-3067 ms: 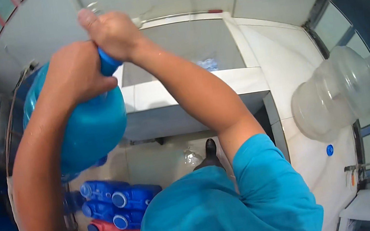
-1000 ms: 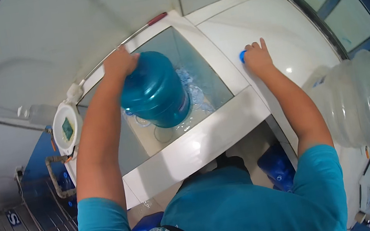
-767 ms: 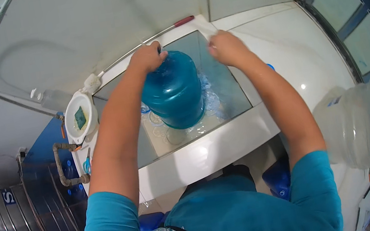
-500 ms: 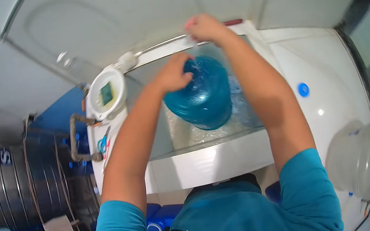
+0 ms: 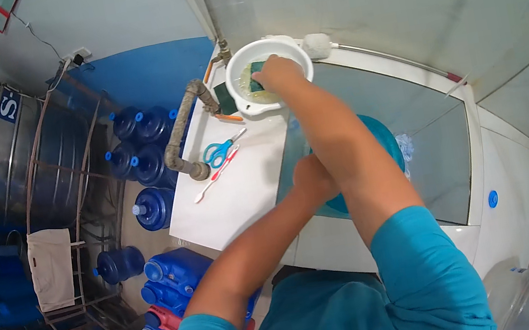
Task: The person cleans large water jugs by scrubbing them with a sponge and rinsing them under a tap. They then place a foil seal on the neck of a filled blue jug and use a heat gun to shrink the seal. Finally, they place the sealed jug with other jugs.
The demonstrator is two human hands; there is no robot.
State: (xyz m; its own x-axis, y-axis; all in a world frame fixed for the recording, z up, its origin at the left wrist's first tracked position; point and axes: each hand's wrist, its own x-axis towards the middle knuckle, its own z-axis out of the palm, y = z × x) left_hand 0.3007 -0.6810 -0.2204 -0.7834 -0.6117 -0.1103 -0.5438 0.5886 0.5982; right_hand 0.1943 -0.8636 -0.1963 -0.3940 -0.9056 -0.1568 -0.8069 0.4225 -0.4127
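My right hand (image 5: 278, 72) reaches across my left arm into a white basin (image 5: 303, 53), its fingers closed on a green-and-yellow scrubbing sponge (image 5: 257, 77) lying in pale liquid there. Behind that forearm, in the glass-walled sink, is a teal water jug (image 5: 381, 131), partly hidden. My left hand (image 5: 313, 176) is curled against the jug's near left side, with the fingertips out of sight behind my right forearm.
Blue-handled scissors (image 5: 219, 151) and a red-and-white toothbrush (image 5: 217, 174) lie on the white counter beside a bent pipe (image 5: 172, 149). A long-handled brush (image 5: 318, 45) rests along the sink's back edge. Blue jugs (image 5: 154, 208) stand on the floor at left; a blue cap (image 5: 493, 199) lies right.
The view has swung left. My right hand has left the jug's far side and gone left to the sponge in the basin, crossing over my left arm. My left hand stays by the jug.
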